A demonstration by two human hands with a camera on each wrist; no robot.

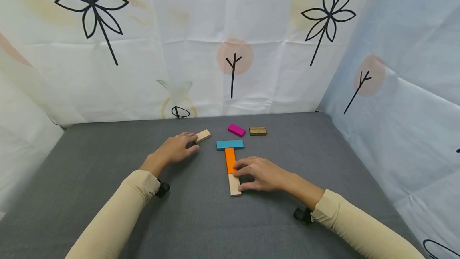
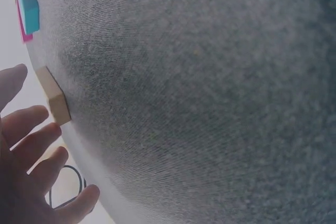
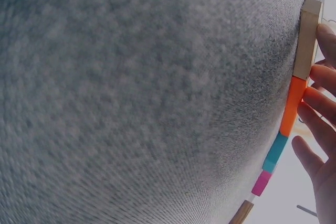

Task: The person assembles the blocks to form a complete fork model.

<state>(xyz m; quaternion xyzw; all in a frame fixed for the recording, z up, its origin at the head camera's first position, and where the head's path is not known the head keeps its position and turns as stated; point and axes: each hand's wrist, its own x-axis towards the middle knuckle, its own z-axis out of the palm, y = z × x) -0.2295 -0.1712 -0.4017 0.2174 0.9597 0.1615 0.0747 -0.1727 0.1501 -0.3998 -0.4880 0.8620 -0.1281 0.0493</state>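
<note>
On the grey cloth a blue block [image 1: 230, 144] lies crosswise, and an orange block [image 1: 230, 160] runs from its middle toward me. Below that, end to end with the orange one, lies a plain wooden block [image 1: 234, 186]. My right hand [image 1: 264, 174] is at this column from the right, its thumb at the plain block's side and fingertips at the orange block's edge. Farther left, my left hand [image 1: 176, 148] reaches over a second plain block [image 1: 203, 136], fingers spread and loosely bent in the left wrist view, fingertips right at its near end.
A magenta block [image 1: 236, 130] and a dark brown block [image 1: 258, 131] lie behind the blue one, toward the table's far edge. White printed curtains [image 1: 201, 19] hang behind and at both sides. The grey table [image 1: 194, 227] extends toward me.
</note>
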